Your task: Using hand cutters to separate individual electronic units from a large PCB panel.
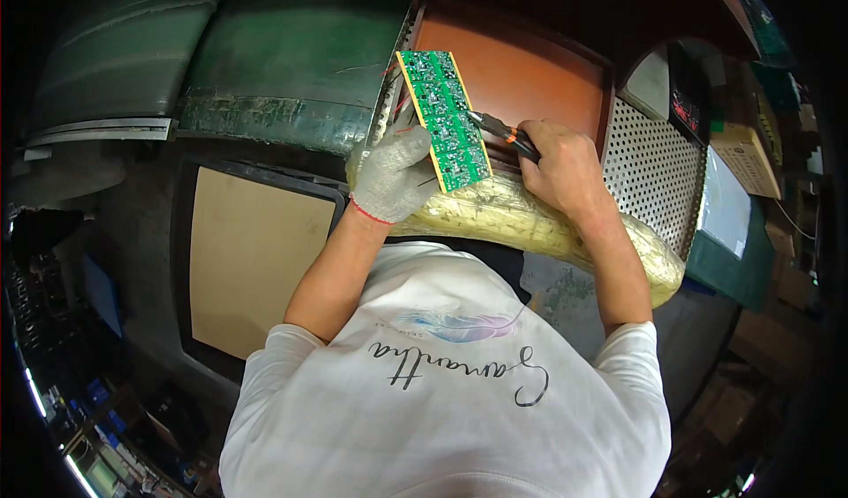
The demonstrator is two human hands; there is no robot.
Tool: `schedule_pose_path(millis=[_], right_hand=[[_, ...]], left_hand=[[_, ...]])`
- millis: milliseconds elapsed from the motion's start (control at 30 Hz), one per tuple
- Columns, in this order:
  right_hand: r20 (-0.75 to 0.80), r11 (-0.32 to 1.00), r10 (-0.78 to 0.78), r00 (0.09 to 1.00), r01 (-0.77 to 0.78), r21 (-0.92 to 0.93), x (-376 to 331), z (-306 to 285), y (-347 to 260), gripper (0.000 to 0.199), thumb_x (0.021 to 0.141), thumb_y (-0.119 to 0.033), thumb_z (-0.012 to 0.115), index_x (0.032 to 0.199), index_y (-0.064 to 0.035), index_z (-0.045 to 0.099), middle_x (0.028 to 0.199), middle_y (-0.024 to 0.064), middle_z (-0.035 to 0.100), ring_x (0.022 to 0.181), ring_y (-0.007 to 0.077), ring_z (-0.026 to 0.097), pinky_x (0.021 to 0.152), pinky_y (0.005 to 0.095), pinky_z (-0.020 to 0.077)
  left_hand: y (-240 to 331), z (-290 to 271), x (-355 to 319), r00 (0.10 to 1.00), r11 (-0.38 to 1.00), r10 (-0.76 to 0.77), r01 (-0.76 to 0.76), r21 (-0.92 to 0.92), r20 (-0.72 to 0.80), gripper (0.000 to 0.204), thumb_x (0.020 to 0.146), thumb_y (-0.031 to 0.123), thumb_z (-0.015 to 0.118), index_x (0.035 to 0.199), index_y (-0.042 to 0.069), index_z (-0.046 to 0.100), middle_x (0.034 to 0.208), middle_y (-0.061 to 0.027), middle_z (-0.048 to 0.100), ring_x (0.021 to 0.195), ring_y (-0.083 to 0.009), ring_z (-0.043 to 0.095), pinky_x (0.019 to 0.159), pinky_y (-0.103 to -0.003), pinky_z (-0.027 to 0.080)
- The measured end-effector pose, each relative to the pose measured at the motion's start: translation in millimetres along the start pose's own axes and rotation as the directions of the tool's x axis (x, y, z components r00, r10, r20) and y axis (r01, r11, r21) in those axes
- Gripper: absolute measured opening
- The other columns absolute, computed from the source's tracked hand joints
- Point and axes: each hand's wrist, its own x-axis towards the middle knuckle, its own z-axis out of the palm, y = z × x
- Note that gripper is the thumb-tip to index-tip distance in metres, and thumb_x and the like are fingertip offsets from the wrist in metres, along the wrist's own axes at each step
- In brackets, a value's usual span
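My left hand [395, 173], in a pale knitted glove with a red cuff edge, grips a green circuit board [444, 120] by its left side. The board is long, with yellow edge strips and rows of small soldered parts; thin wires stick out on its left. My bare right hand [563, 164] is closed round a pair of cutting pliers [505, 132] with black and orange handles. The metal jaws of the pliers reach the board's right edge. Whether they touch a part there is too small to tell.
An orange-brown tray [521, 74] lies beyond the board. Yellow wrapped padding [495, 215] runs along the front edge, beside a perforated metal plate [658, 162]. A green worktop [283, 56] stands at the left, a dark-rimmed bin with a tan panel [256, 259] below it. Cardboard boxes [746, 162] stand right.
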Motion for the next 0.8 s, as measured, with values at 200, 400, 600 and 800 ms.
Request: schedule_pose_path(millis=[200,400,600,800], right_hand=[[-0.052,0.997,0.07,0.996,-0.071,-0.013,16.0,-2.1,-6.7,0.029,0.085,-0.008,0.074,0.114,-0.0034,0.074,0.098,0.0189,0.075,0.093,0.041,0.073,0.084,0.0505,0.0594],[0.019,0.995,0.076,0.997,-0.075,-0.06,19.9,-4.9,-6.3,0.029,0.085,-0.008,0.073,0.114,-0.0035,0.074,0.099,0.019,0.075,0.093,0.0412,0.073,0.084,0.0503,0.0594],[0.034,0.997,0.066,0.997,-0.065,-0.043,20.0,-3.6,-6.8,0.028,0.086,-0.009,0.073,0.113,-0.0033,0.074,0.099,0.0193,0.074,0.092,0.0412,0.073,0.082,0.0505,0.0597],[0.007,0.994,0.1,0.995,-0.099,-0.047,16.3,-0.2,-11.1,0.026,0.086,-0.01,0.072,0.111,-0.0036,0.074,0.097,0.0189,0.074,0.09,0.0407,0.073,0.08,0.0508,0.0598]], left_hand=[[0.6,9.3,-0.1,0.997,0.996,0.02,-0.013,0.09,-0.071,0.068,0.102,0.026,0.072,0.159,0.003,0.045,0.145,-0.0176,0.064,0.132,-0.0366,0.066,0.114,-0.059,0.053],[-0.2,12.6,0.3,0.998,0.993,0.033,-0.026,0.115,-0.061,0.071,0.098,0.026,0.076,0.159,0.003,0.046,0.142,-0.0168,0.066,0.128,-0.0362,0.068,0.11,-0.058,0.057],[0.8,12.9,0.2,1.0,0.999,0.01,-0.01,0.051,0.005,0.073,0.099,0.012,0.072,0.164,0.013,0.039,0.144,-0.011,0.064,0.128,-0.0271,0.068,0.108,-0.048,0.06],[1.9,15.5,4.2,1.0,0.991,-0.006,0.009,0.131,-0.021,0.076,0.097,0.012,0.074,0.164,0.012,0.038,0.144,-0.0131,0.064,0.128,-0.0284,0.068,0.107,-0.048,0.061]])
